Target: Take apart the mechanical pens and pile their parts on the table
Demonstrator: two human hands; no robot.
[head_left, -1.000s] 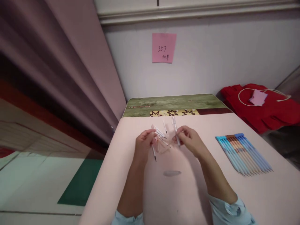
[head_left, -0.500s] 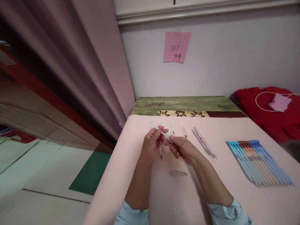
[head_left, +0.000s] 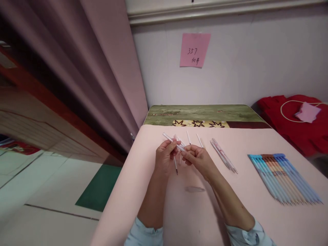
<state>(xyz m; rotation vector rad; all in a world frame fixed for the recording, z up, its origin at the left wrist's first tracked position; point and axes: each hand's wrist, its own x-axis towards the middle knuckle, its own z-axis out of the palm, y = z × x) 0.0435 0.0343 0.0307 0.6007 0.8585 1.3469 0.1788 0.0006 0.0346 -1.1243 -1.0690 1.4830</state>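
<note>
A slim white pen barrel [head_left: 167, 137] lies between the person's two hands, above the pale pink surface [head_left: 189, 218]. Its long axis runs aslant, from the far left down to the near right, so that the free end points away past the left hand [head_left: 166, 155] and the other end meets the fingers of the right hand [head_left: 198, 159]. The left hand pinches the barrel partway along with thumb and fingers; the right hand has its fingertips closed at the near end — what they cover there is too small to tell.

A dark-tipped refill [head_left: 175, 166] slants out below the left hand, tip toward the person, and two thin white sticks [head_left: 188, 137] lie just beyond the right hand. Farther right are a few pale pens [head_left: 222, 154] side by side, then, well apart, a row of blue and brown pens [head_left: 283, 177].

The surface's left edge runs near the left forearm. The widest room is on the near side, between the forearms, where one clear piece [head_left: 194, 189] lies crosswise — and also right of the pale pens.
</note>
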